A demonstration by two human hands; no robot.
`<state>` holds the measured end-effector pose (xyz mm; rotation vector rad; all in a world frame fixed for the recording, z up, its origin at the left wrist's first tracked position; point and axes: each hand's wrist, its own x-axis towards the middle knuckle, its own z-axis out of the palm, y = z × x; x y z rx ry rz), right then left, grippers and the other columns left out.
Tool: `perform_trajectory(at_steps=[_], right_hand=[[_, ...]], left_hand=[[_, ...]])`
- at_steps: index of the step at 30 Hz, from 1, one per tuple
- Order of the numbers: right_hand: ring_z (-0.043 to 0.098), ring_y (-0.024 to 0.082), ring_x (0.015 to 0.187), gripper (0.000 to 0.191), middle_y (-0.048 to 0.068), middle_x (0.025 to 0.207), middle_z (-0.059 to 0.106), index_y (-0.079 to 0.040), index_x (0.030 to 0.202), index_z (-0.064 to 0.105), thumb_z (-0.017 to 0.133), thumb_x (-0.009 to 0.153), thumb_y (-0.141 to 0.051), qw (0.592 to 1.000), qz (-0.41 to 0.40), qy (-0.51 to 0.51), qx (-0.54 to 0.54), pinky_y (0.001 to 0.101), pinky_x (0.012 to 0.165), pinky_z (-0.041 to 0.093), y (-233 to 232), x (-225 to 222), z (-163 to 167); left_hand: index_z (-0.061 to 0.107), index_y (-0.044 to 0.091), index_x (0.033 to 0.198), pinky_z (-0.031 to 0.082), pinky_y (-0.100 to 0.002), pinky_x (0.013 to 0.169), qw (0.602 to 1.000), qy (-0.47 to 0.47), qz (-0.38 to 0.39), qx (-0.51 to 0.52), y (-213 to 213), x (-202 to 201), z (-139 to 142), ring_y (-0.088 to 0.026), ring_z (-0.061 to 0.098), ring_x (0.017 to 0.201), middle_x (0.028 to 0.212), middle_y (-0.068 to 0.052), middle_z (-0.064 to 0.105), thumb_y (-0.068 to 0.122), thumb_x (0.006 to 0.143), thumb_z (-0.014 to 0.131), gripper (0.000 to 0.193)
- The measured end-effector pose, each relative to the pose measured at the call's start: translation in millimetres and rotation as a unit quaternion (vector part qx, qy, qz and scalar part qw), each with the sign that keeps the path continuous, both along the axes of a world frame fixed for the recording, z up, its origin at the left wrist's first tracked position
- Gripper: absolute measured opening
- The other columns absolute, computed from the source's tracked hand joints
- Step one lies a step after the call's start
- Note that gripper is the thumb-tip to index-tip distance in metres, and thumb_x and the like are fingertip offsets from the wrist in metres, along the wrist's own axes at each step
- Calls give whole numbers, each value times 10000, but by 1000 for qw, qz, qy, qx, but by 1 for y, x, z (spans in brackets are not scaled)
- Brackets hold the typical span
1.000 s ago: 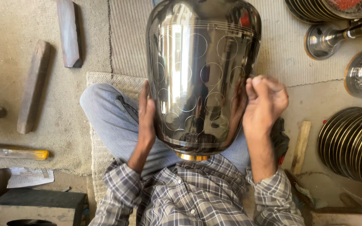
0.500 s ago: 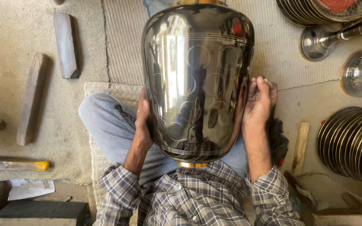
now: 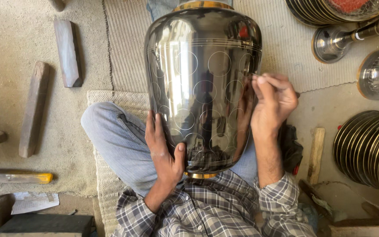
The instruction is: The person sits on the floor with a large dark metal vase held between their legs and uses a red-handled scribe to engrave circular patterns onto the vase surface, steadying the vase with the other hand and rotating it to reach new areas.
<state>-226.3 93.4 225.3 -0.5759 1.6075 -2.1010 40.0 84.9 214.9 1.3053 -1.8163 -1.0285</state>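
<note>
Vase [image 3: 202,83], big and mirror-dark with scribed circles, lies across my lap, its gold-rimmed base against my checked shirt so the flank faces up for marking. My left hand [image 3: 163,149] cups the vase's lower left side, grip wrapped wide on the metal to steady it. My right hand [image 3: 273,103] sits at the vase's right shoulder, grip pinched narrow on a thin scribing tool [image 3: 264,80] whose tip meets the surface. Compared with a second ago, the vase fills more of my view and the right hand has turned from a loose fist to the tool's working pose
</note>
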Motion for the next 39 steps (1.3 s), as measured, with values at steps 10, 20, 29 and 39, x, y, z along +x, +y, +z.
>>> perform_trajectory(at_steps=[10,20,29,39], right_hand=[[714,143,958,132,71,1111,626,70,1006,725,801,985,176,952,43,297,58,243,824,685,-64,40,54],[739,147,970,127,73,1163,597,73,960,689,772,987,166,947,28,315,62,227,800,711,-70,38,48],[732,158,998,128,73,1165,590,79,960,688,776,990,167,947,22,314,64,237,809,709,-69,39,46],[715,138,940,147,72,1128,614,65,934,698,804,982,155,931,6,356,80,230,777,698,-69,41,50]], left_hand=[[296,32,1632,256,-588,1309,999,24,-6,-24,-1,0,0,-446,248,1607,1710,-277,226,540,1059,474,786],[302,53,1632,269,-617,1295,999,28,-6,-18,1,0,-8,-461,244,1600,1708,-283,214,574,1045,491,808],[300,59,1635,272,-625,1294,1000,24,-7,-17,2,0,-8,-454,247,1602,1710,-275,220,587,1042,487,815],[298,64,1637,269,-617,1296,999,28,-7,-20,1,0,-6,-452,253,1601,1711,-273,223,566,1043,502,804]])
